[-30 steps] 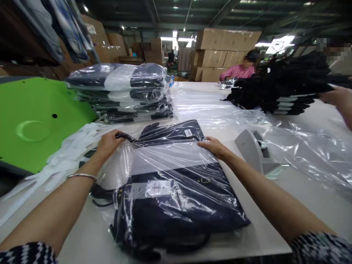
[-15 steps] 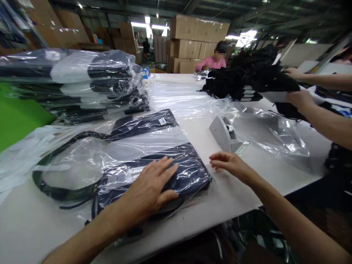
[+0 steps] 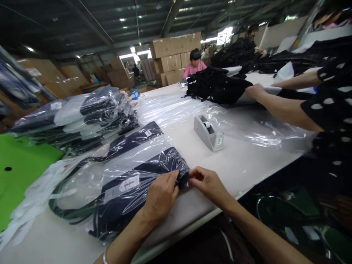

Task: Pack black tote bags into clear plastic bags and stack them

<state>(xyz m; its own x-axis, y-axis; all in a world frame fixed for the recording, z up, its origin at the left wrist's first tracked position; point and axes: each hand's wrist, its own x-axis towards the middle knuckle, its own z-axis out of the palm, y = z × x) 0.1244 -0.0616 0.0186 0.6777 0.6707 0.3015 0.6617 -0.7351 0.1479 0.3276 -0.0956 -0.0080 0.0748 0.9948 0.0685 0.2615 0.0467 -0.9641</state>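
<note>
A folded dark navy fabric article [image 3: 162,161] with a long looped strap [image 3: 59,189] lies flat inside a clear plastic bag [image 3: 121,170]. A white tag [image 3: 129,183] shows through the film. My left hand [image 3: 163,194] presses on the bag's right end, its fingers together and bent over the bunched plastic. Opposite it, my right hand [image 3: 207,183] pinches at the edge of the film; anything small between those fingertips is hidden. Beyond my right hand stands a grey tape dispenser [image 3: 208,134], apart from both hands.
A stack of plastic-wrapped dark articles [image 3: 82,117] stands at left, beside a green panel [image 3: 24,172] and white strips [image 3: 33,201]. Loose clear film [image 3: 261,135] covers the table's right side. A co-worker's arms [image 3: 277,106] reach over black garments [image 3: 217,86]. Cartons [image 3: 176,44] rise behind.
My left hand has gone from lying flat on the bag to gripping its right end. My right hand has come in from beside the dispenser to the bag's edge. The view has tilted.
</note>
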